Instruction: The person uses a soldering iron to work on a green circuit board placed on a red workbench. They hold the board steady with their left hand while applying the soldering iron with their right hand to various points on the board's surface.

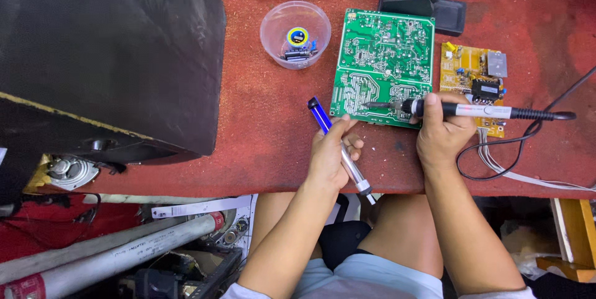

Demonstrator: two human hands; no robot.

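Far left: a large black casing [105, 51] fills the upper left of the frame and overhangs the red mat [267, 144], with a small fan part [71, 172] tucked under its lower edge. Below the bench edge, lower left, lie grey pipes [112, 252].

Left of centre: a clear plastic bowl [295, 33] of small parts stands alone near the top, well apart from my hands; the stretch of mat between casing and bowl is the widest open room.

Centre: my left hand [332, 156] is clenched round a blue and silver desoldering pump [340, 149], held slantwise, its blue end just beside the lower left corner of the green board [383, 63], its plunger end reaching past the near edge of the bench.

Right of centre: my right hand [442, 134] grasps a soldering iron [459, 110] laid level, tip pointing left and resting on the green board's lower right part. A black stand [428, 1] sits at the board's top edge.

Right: a yellow board [475, 82] lies just beside the green one, partly under my hand. The iron's black cable [528, 138] loops over the mat toward the right edge, above white wires [534, 178]. A wooden piece [577, 231] shows lower right, beside my knees.
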